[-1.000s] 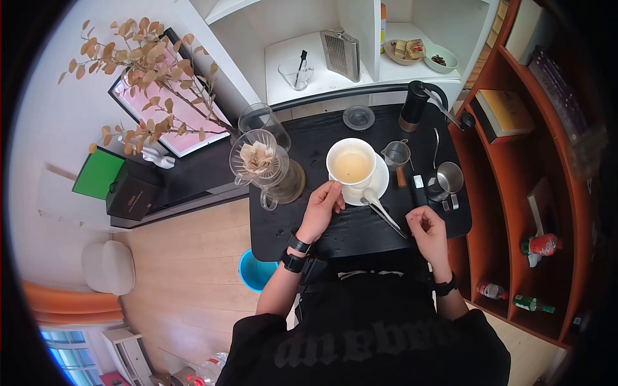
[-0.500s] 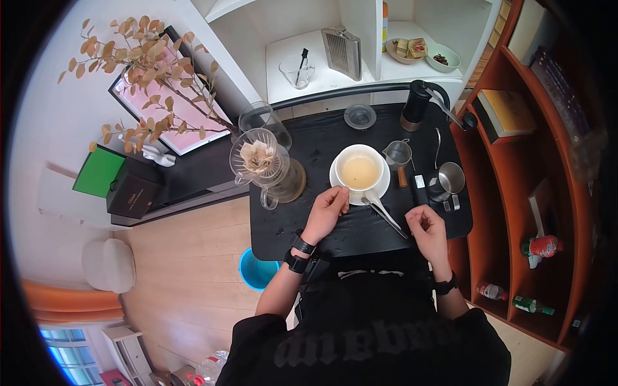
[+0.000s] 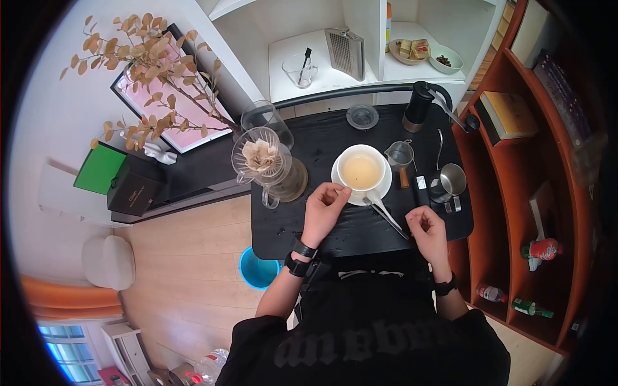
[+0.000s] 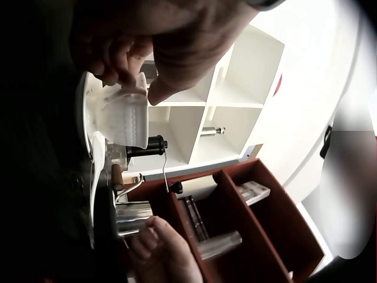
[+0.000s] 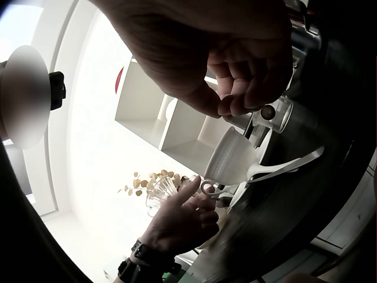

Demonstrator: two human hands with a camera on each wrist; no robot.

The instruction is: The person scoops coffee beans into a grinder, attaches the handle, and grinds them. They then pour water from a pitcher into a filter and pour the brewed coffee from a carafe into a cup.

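Observation:
A white teacup (image 3: pixel 361 152) with pale yellow liquid stands on a white saucer (image 3: pixel 387 188). My left hand (image 3: pixel 323 212) pinches the cup's handle (image 5: pixel 207 187) between thumb and fingers on the near left side. A white spoon (image 3: pixel 375 199) lies with its bowl on the saucer's near edge, and a slim dark utensil (image 3: pixel 391 223) lies alongside it. Close to the front right of the table, my right hand (image 3: pixel 427 230) hangs with loosely curled fingers and holds nothing. In the right wrist view, the thumb and fingertips of that hand nearly meet.
A glass dripper (image 3: pixel 259 154) with a paper filter sits on a glass server (image 3: pixel 290 185) at the left. To the right stand a small glass pitcher (image 3: pixel 400 153), a metal cup (image 3: pixel 450 180) and a black hand grinder (image 3: pixel 418 109). A grey dish (image 3: pixel 362 116) lies behind the cup.
The cup has shifted right and toward me, settling over the middle of the saucer, with my left hand following on its handle. My right hand has stayed in place.

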